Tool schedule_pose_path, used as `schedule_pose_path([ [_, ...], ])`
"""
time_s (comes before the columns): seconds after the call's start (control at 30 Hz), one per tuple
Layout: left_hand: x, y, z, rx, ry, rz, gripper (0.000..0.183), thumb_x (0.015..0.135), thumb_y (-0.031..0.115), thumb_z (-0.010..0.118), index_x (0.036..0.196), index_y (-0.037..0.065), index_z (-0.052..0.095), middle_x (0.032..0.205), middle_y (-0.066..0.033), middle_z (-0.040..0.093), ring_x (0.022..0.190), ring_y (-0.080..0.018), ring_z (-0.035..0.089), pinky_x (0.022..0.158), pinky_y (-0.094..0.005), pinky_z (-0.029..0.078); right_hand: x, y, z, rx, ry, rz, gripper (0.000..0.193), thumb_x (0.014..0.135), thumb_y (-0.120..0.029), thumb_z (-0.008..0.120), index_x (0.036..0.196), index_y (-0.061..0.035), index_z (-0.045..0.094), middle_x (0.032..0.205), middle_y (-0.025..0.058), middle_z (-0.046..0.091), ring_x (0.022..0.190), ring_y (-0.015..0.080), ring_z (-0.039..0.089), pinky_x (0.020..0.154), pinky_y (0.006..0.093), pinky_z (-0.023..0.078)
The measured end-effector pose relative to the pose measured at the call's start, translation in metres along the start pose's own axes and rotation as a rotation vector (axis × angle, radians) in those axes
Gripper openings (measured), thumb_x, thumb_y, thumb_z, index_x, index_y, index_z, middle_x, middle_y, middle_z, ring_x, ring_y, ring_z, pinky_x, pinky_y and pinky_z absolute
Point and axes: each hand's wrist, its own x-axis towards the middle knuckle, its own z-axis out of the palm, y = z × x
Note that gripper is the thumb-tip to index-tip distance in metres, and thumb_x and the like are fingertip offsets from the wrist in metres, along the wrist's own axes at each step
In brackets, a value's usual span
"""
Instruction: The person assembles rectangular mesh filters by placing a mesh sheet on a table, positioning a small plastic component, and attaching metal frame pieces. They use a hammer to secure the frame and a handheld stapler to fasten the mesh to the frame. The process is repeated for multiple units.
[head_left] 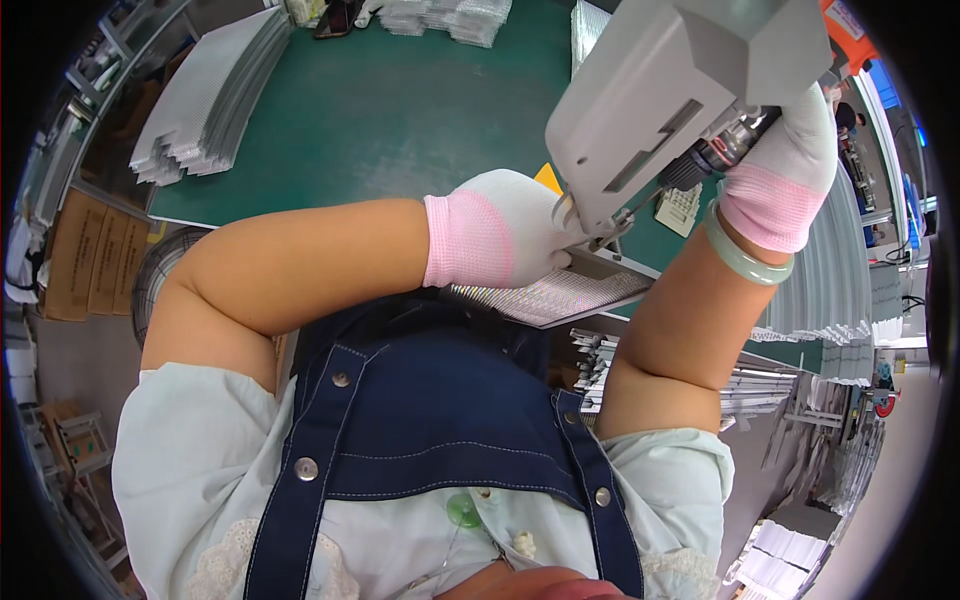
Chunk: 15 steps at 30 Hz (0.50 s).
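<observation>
My right hand (790, 165), in a white glove with a pink cuff, is closed round a power drill (728, 140), whose orange body shows at the upper right. Its bit slants down and left to a small metal fitting by my left fingertips. My left hand (510, 230), gloved alike, bends its fingers at the edge of a perforated metal panel (560, 298). The glove covers the panel's left part, and the exact grip is partly hidden. A large grey housing (640, 110) with a long slot rises close in front, hiding part of the drill.
Folded perforated panels (215, 95) are stacked on the green tabletop (400, 110) at left, with more (445, 18) at the back. Long panels (825, 270) stand at right. Below the table edge lie metal strips (755, 392). Cardboard boxes (85, 255) and a fan-like wire guard (160, 275) are at left.
</observation>
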Motion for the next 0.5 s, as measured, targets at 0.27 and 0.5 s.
schedule_pose_path([
  [0.27, -0.002, -0.002, -0.003, -0.017, -0.02, -0.002, 0.04, 0.091, 0.026, 0.059, 0.129, 0.016, 0.053, 0.089, -0.0141, 0.067, 0.08, -0.0339, 0.067, 0.071, -0.0456, 0.054, -0.008, 0.004, 0.007, 0.065, -0.049, 0.095, 0.022, 0.093, -0.025, 0.06, 0.103, -0.0049, 0.062, 0.098, 0.0037, 0.062, 0.087, 0.0148, 0.061, 0.08, 0.0299, 0.051],
  [0.5, 0.001, 0.003, -0.017, -0.08, -0.15, -0.066, 0.035, 0.087, 0.023, 0.065, 0.118, 0.009, 0.061, 0.104, -0.013, 0.065, 0.098, -0.0339, 0.064, 0.084, -0.0436, 0.052, -0.005, -0.002, 0.005, 0.07, -0.089, 0.049, 0.022, 0.092, -0.027, 0.061, 0.099, -0.0063, 0.062, 0.096, 0.0023, 0.06, 0.086, 0.014, 0.06, 0.081, 0.0298, 0.05],
])
